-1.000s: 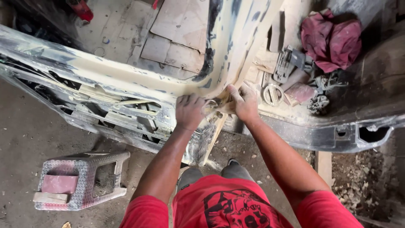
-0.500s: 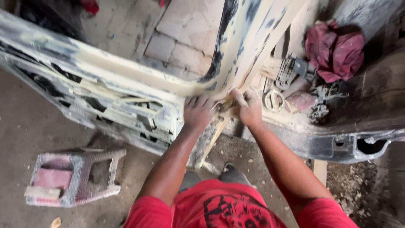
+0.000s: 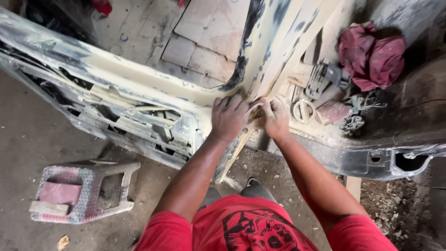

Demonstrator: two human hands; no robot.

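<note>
Both hands (image 3: 251,118) lower on filler-coated car door (image 3: 139,88)

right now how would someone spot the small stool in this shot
Start at the long putty-coated car body panel across the middle. Drop to the concrete floor below its left part. The plastic stool lies tipped on its side there, latticed grey and pink, alone on the floor.

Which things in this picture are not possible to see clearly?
- Head view: the small thing under the left hand and right hand is covered by their fingers.
- The cream-coated car door frame is cut off by the left and top edges.
- The crumpled dark red cloth hides whatever lies beneath.
</note>
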